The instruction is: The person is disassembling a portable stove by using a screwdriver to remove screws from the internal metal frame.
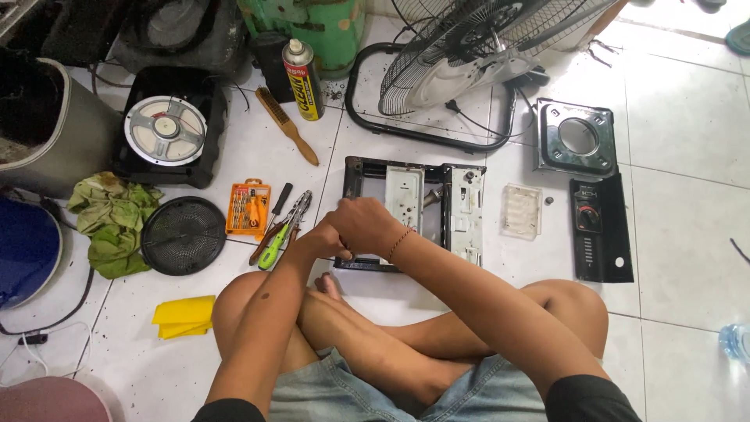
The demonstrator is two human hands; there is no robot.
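Seated cross-legged on the floor (687,234), our right hand (366,225) and left hand (324,241) close together over the opened stove chassis (414,207); what they clasp stays hidden. Steady the frame, we judge.

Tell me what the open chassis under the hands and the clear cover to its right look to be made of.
Chassis: seems sheet metal, dull grey inside a black frame, with bent edges and rust-like specks. Clear cover: looks like translucent plastic, ribbed, the floor tile showing through. Both hands meet at the chassis's near left edge.
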